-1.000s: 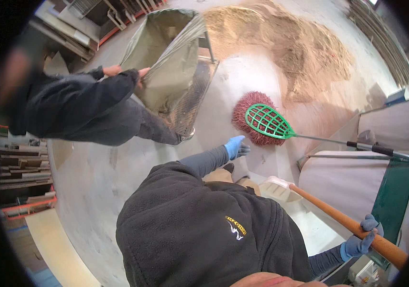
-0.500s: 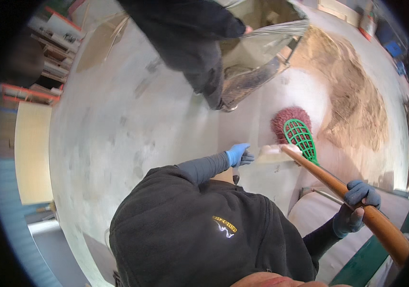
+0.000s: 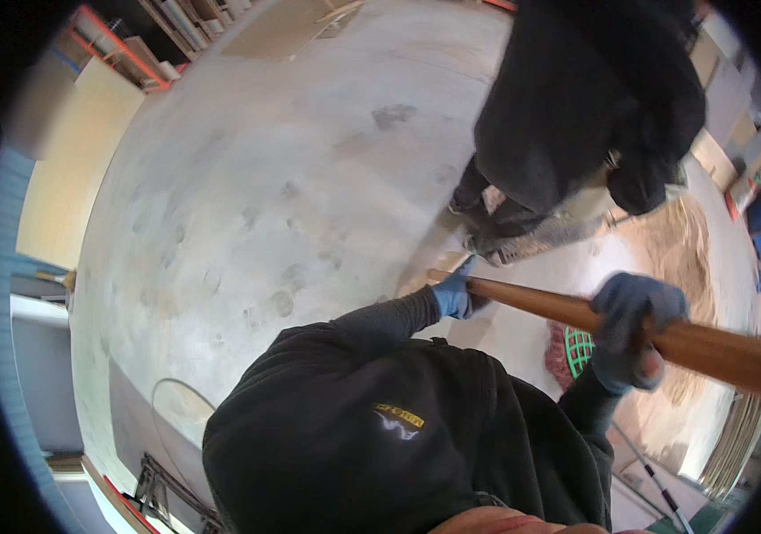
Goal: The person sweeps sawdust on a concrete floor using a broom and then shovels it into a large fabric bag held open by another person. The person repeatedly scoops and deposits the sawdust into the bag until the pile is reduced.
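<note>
Your left hand (image 3: pixel 455 292) and right hand (image 3: pixel 637 327) wrap fingers round the wooden handle (image 3: pixel 536 303); sawdust heap (image 3: pixel 685 242) remains on floor (image 3: pixel 291 222).

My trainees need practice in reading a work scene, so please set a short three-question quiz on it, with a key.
1. True or false: the left hand and the right hand both grip the wooden handle.
2. What colour is the lattice by the reddish bristles? (a) blue (b) green (c) yellow
3. Fill in: the hand nearer the lattice is the ___ one.

Key: 1 true; 2 b; 3 right.
</note>
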Available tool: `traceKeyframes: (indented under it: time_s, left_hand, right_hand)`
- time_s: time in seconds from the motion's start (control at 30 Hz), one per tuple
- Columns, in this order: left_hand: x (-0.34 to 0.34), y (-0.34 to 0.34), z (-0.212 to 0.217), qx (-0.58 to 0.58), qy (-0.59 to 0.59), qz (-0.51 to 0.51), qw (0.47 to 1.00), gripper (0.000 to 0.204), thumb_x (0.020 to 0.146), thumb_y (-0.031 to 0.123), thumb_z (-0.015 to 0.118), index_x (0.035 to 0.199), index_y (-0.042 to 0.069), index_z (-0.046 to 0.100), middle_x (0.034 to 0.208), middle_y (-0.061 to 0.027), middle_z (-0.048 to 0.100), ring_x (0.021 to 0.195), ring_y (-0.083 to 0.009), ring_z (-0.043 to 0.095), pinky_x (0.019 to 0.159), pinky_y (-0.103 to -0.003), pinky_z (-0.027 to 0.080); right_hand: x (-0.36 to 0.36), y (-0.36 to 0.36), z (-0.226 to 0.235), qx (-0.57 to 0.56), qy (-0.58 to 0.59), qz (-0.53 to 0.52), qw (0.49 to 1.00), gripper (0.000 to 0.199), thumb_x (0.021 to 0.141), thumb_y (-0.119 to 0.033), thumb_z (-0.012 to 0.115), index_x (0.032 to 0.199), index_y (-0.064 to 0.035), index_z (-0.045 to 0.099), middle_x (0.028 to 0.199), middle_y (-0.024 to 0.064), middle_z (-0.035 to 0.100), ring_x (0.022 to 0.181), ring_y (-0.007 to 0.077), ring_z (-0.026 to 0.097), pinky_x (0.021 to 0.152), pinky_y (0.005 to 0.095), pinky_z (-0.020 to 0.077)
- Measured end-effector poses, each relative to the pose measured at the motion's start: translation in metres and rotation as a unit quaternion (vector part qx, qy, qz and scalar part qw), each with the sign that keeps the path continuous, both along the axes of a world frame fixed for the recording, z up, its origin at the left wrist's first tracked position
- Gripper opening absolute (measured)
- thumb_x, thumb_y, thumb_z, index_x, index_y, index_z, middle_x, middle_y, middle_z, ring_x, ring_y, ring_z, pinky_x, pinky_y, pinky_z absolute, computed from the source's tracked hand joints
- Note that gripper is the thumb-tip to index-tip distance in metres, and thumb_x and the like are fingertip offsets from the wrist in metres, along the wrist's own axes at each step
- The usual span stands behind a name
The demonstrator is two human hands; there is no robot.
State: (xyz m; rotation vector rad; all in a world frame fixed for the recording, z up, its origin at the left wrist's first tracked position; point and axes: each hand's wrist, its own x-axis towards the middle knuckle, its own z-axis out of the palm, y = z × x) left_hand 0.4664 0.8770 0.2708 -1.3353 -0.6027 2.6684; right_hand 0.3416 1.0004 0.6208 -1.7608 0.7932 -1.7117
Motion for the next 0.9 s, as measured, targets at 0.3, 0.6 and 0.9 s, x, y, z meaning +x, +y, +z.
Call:
traceKeyframes:
  time_s: [0.3,0.6,0.9]
  left_hand:
    - [0.138,-0.246,-0.035,-0.106,0.015,0.327,0.939,0.015,0.077,0.012,0.068,0.073,0.010,0.053,0.065,0.0002,0.054,0.059,-0.0127,0.058,0.059,-0.025,0.055]
    - [0.201,-0.465,-0.098,-0.143,-0.088,0.458,0.873,0.020,0.077,0.021,0.063,0.072,0.011,0.047,0.068,-0.0017,0.051,0.065,-0.0162,0.057,0.063,-0.028,0.053]
    - [0.234,-0.638,-0.156,-0.364,-0.277,0.362,0.812,0.007,0.077,0.016,0.048,0.078,0.011,0.053,0.071,0.0008,0.048,0.066,-0.0166,0.055,0.065,-0.030,0.052]
  right_hand:
    - [0.077,-0.289,-0.027,0.162,-0.149,-0.061,0.974,0.045,0.078,-0.013,0.076,0.113,0.0051,0.055,0.095,0.0196,0.068,0.088,0.0265,0.069,0.080,0.0386,0.0560]
    - [0.006,-0.583,-0.099,0.258,-0.196,0.037,0.945,0.049,0.083,0.000,0.069,0.126,0.0075,0.046,0.109,0.0198,0.067,0.101,0.0252,0.066,0.092,0.0355,0.0518]
    - [-0.111,-0.872,-0.128,0.292,-0.450,0.056,0.842,0.030,0.087,-0.010,0.064,0.111,0.0038,0.051,0.087,0.0119,0.062,0.081,0.0242,0.065,0.080,0.0404,0.0563]
